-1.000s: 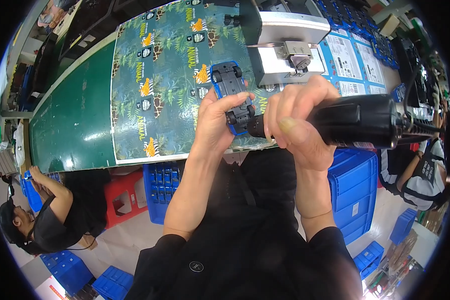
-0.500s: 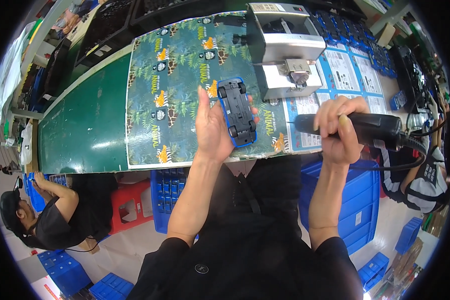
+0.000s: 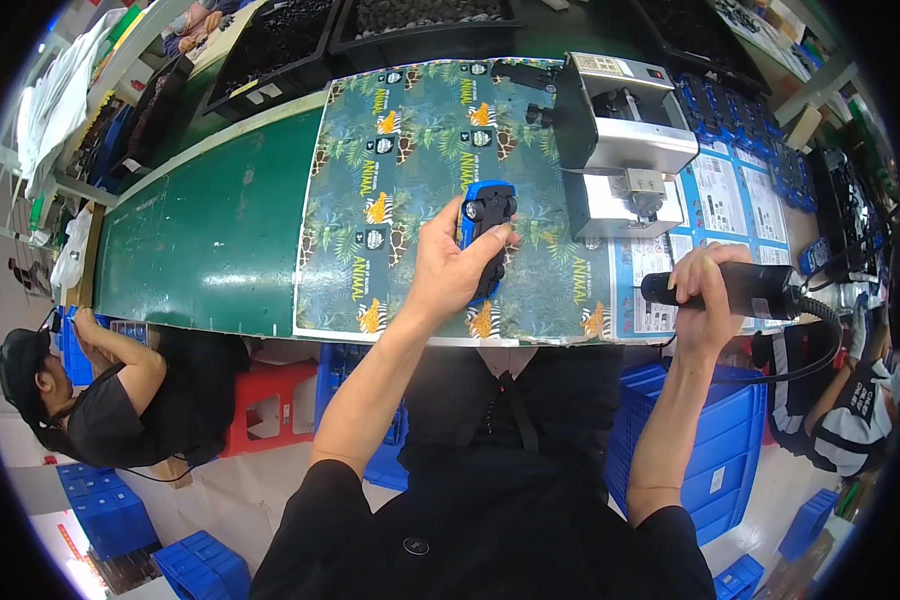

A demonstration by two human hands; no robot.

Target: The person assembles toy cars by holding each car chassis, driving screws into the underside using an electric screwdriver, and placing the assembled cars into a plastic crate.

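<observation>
My left hand [image 3: 444, 268] is closed around a blue toy car [image 3: 489, 207] with a black underside. Its thumb lies across the underside, and the car is tilted, held above the patterned sheet. To the right, my right hand [image 3: 703, 318] grips a black electric screwdriver [image 3: 762, 281] with a coiled cable at its rear. The screwdriver lies nearly level, its thin tip pointing left toward the car and well apart from it. Behind the right hand stands a silver metal machine [image 3: 630, 150].
A printed animal-pattern sheet [image 3: 425, 150] covers part of the green table [image 3: 210, 240]. Dark bins [image 3: 420, 45] with small parts stand at the back. Several blue car parts [image 3: 725, 115] lie at back right. Blue crates [image 3: 695, 430] stand below. A co-worker [image 3: 120, 385] sits at left.
My left hand has turned the toy car and brought its thumb over the underside. The screwdriver is still in my right hand. The whole view has shifted.
</observation>
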